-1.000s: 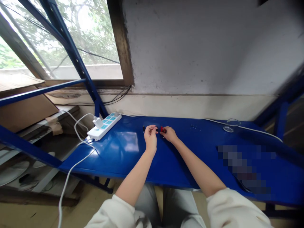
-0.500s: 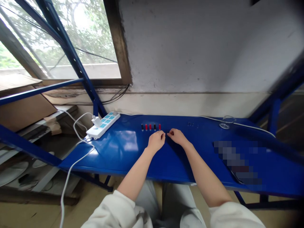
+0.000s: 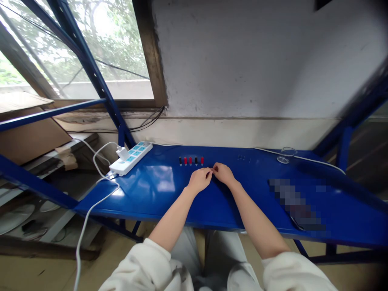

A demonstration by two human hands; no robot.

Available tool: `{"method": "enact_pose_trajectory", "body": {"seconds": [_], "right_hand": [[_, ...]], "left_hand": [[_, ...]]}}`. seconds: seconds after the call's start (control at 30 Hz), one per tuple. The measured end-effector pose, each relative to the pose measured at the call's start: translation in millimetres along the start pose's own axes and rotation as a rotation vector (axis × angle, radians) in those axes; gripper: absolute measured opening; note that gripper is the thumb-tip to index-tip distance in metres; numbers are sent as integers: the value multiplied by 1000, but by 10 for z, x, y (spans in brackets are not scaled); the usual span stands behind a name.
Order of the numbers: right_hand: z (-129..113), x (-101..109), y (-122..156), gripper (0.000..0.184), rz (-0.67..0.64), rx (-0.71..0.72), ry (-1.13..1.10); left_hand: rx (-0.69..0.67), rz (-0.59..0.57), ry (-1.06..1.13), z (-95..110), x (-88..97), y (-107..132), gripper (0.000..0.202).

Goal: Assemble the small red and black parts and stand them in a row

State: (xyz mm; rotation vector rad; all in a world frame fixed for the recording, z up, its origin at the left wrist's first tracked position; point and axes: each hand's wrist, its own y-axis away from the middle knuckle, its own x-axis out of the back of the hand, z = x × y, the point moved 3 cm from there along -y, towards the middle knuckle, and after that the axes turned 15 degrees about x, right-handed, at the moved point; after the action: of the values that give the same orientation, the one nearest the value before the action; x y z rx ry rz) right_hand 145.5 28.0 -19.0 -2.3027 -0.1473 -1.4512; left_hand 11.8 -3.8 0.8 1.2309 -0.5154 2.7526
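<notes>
My left hand and my right hand meet fingertip to fingertip just above the blue tabletop. Both are closed in a pinch; what lies between the fingers is too small to name. Beyond my left hand stands a row of small cylindrical pieces with paler ends: a black piece at the left, a red piece beside it, further red and black ones, and a red piece at the right end. Several tiny pins lie past my right hand, toward the wall.
A white power strip with a plugged-in white adapter sits at the left, its cable hanging over the edge. At right are a clear coiled item and a dark, pixelated flat object. Blue posts frame the table.
My two hands have come together, the right moving left until its fingertips meet the left hand's. The row of pieces and the pins stay in place. The view has shifted slightly.
</notes>
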Motion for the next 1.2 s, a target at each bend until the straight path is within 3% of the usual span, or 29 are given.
{"method": "enact_pose_trajectory", "body": {"seconds": [0.3, 0.77, 1.07, 1.2], "right_hand": [[21, -26, -12, 15, -1, 3, 8], [17, -15, -10, 15, -5, -1, 10], [-98, -72, -67, 22, 114, 29, -19], [-172, -125, -184, 25, 97, -13, 0]], "left_hand": [[-36, 8, -36, 1, -6, 1, 23], [20, 32, -10, -14, 7, 0, 21], [229, 273, 321, -129, 94, -77, 37], [328, 322, 500, -182, 153, -114, 38]]}}
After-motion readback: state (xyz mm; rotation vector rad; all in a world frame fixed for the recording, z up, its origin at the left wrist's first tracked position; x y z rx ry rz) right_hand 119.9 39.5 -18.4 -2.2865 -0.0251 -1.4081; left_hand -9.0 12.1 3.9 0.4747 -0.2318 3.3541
